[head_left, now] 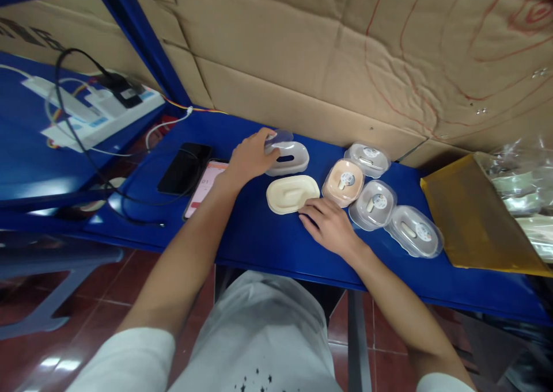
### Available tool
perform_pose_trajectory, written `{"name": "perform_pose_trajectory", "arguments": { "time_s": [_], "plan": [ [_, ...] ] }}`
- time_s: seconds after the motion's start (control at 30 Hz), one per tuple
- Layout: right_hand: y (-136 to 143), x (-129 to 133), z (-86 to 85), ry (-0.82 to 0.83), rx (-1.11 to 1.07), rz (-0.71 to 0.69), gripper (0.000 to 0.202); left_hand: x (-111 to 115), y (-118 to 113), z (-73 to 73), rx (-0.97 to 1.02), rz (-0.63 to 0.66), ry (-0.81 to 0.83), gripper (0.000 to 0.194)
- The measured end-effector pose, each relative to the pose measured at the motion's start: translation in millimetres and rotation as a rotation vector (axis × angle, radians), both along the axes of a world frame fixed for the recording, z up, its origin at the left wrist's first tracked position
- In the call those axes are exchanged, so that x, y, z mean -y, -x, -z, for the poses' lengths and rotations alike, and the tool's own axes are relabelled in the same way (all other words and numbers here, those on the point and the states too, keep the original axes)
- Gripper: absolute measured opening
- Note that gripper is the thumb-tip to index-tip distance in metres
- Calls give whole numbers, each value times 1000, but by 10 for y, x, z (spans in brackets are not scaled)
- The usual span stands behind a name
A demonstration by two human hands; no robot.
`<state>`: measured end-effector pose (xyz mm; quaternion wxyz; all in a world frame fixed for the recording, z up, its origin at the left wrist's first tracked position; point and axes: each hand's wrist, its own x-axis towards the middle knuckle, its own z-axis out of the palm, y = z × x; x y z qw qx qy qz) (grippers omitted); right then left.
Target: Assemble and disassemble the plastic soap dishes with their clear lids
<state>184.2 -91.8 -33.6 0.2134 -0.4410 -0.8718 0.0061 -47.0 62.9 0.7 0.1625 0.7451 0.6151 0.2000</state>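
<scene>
My left hand (254,155) has its fingers closed on the edge of a clear plastic lid (283,135), at the back of the blue table. Right beside it sits a translucent white oval container (297,157) with a dark slot in its middle. In front of that lies a cream oval lid (283,194) with a raised ridge. My right hand (327,222) rests at the cream lid's right end, fingers bent and together, fingertips at its edge; whether they grip it is unclear. Just right of this hand is a peach container (344,183) under a clear cover.
More clear-covered containers stand at the right: one behind (367,160), one in front (372,205) and one farther right (415,231). A cardboard box (479,216) holds plastic packages. At the left are a black phone (184,168), a lit phone (207,186), cables and a power strip (103,118).
</scene>
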Motion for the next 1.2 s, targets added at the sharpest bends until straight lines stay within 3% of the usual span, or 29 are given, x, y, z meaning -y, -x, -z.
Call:
{"name": "perform_pose_trajectory", "arguments": {
  "time_s": [0.17,0.57,0.8,0.97,1.1,1.2],
  "plan": [
    [-14,1,5,12,-15,-16,23,174,-114,32,-18,100,-72,50],
    [-16,-1,-4,43,-14,-31,23,203,-103,21,-46,158,-249,41],
    [-13,-12,-13,44,5,-38,23,325,-191,67,-271,419,-302,26],
    [-5,-6,-19,16,-2,-33,24,360,-216,-8,-275,384,-307,24],
    [-38,-9,-72,-96,-116,49,36,633,-217,-104,-170,376,-389,23],
    [-77,-22,-104,-153,-145,144,49,947,-235,-39,-175,420,-465,24]
  ]
}}
